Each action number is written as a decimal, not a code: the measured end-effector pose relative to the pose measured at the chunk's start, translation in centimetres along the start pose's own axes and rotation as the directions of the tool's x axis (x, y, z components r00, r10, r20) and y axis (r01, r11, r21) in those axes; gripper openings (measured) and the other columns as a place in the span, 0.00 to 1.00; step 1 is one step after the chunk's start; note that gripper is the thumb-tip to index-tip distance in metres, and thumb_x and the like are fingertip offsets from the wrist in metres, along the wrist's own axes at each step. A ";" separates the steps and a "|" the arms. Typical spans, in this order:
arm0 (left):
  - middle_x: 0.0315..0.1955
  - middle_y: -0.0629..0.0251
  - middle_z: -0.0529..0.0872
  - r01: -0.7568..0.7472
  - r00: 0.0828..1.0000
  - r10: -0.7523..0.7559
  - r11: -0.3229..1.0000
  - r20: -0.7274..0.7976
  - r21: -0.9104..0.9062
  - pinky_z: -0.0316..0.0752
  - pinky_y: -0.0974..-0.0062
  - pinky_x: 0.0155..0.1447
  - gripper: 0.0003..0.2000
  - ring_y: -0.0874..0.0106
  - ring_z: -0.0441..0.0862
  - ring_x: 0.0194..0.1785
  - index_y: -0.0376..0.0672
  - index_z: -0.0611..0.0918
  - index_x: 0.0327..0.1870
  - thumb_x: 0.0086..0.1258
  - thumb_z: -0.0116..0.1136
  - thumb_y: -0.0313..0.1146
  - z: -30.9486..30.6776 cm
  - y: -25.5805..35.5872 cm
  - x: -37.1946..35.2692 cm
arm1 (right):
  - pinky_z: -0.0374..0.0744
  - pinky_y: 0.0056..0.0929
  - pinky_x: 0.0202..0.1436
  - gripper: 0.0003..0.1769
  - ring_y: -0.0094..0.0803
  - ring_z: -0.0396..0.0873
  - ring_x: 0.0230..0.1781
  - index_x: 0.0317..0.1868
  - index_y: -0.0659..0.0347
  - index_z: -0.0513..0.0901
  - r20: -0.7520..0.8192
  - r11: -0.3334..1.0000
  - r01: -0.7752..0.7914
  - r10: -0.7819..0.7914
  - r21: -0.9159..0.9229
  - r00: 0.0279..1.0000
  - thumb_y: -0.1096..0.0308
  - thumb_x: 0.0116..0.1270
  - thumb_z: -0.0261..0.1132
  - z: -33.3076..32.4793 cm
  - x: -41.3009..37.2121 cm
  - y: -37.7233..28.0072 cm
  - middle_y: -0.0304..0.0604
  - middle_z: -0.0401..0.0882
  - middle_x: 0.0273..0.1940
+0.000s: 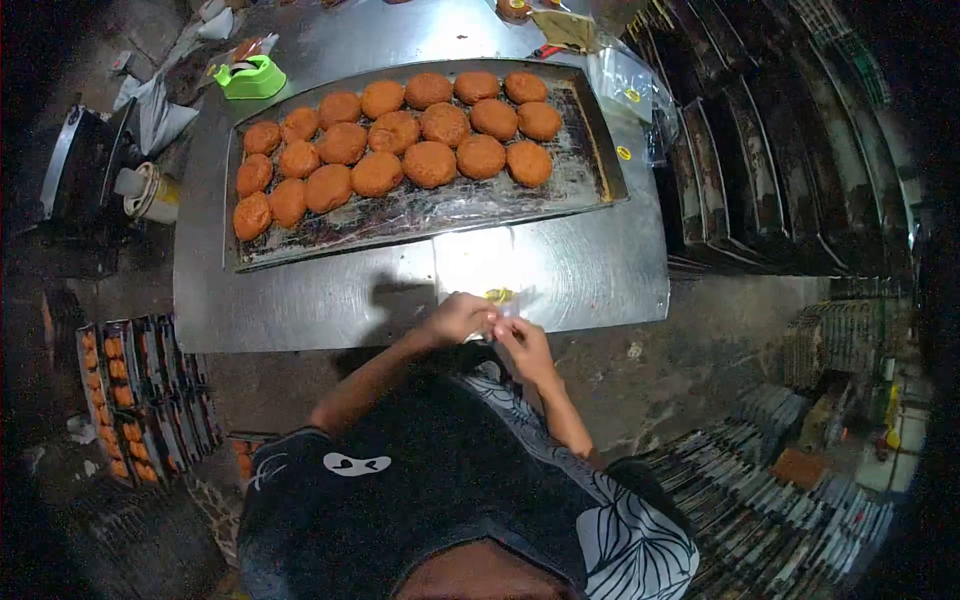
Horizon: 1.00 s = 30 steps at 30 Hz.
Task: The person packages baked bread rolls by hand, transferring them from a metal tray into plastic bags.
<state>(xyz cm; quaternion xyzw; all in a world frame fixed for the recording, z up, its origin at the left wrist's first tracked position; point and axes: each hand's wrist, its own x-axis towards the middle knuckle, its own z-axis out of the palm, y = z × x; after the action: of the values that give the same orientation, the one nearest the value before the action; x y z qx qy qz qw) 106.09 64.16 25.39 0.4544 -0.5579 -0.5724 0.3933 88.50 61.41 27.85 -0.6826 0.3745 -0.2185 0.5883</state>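
Observation:
At the near edge of the steel table, my left hand (463, 317) and my right hand (526, 350) are close together with fingers pinched. Between them is the near end of a clear plastic bag (475, 262) with a yellow print, and both hands appear to grip it. The rest of the bag lies flat on the metal, partly lost in glare. Just beyond the hands, a dark baking tray (420, 225) carries several round browned buns (429, 164) in rows. Its right end is bare.
A green tape dispenser (252, 78) stands at the table's far left. More clear bags (628, 90) and a red-handled tool (546, 51) lie at the far right. Stacked trays (740, 170) line the right side, and a rack of bun-filled trays (135, 400) stands at lower left.

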 end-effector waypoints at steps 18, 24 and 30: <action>0.21 0.59 0.82 0.091 0.989 -0.062 0.972 -0.137 0.215 0.72 0.76 0.30 0.09 0.72 0.79 0.24 0.40 0.83 0.26 0.46 0.64 0.34 -1.1 3.7 -0.6 | 0.73 0.27 0.23 0.11 0.33 0.77 0.18 0.30 0.65 0.64 -0.393 0.768 -0.172 -0.112 -0.617 0.913 0.67 0.63 0.53 4.5 -0.9 -2.5 0.46 0.73 0.19; 0.24 0.58 0.82 0.137 0.941 -0.107 0.988 -0.322 0.073 0.71 0.77 0.34 0.10 0.72 0.79 0.29 0.37 0.82 0.29 0.48 0.62 0.32 -3.5 5.6 -0.1 | 0.69 0.39 0.22 0.09 0.53 0.73 0.21 0.33 0.65 0.66 -0.468 0.931 0.022 -0.203 -0.364 0.860 0.66 0.63 0.51 4.7 0.4 -3.0 0.58 0.73 0.23; 0.23 0.60 0.78 0.162 0.965 -0.141 0.983 -0.221 0.081 0.70 0.77 0.35 0.07 0.70 0.76 0.29 0.37 0.82 0.29 0.50 0.59 0.29 -3.3 6.3 -1.7 | 0.73 0.22 0.19 0.04 0.28 0.76 0.17 0.36 0.66 0.68 -0.292 0.857 0.093 -0.272 -0.506 0.917 0.74 0.64 0.49 5.6 1.3 -4.8 0.46 0.76 0.19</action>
<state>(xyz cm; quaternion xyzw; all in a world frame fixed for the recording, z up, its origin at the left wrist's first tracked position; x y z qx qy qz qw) 109.33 64.44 31.93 0.5736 -0.5032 -0.5205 0.3832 94.64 64.11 31.09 -0.7897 0.4487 -0.2929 0.2986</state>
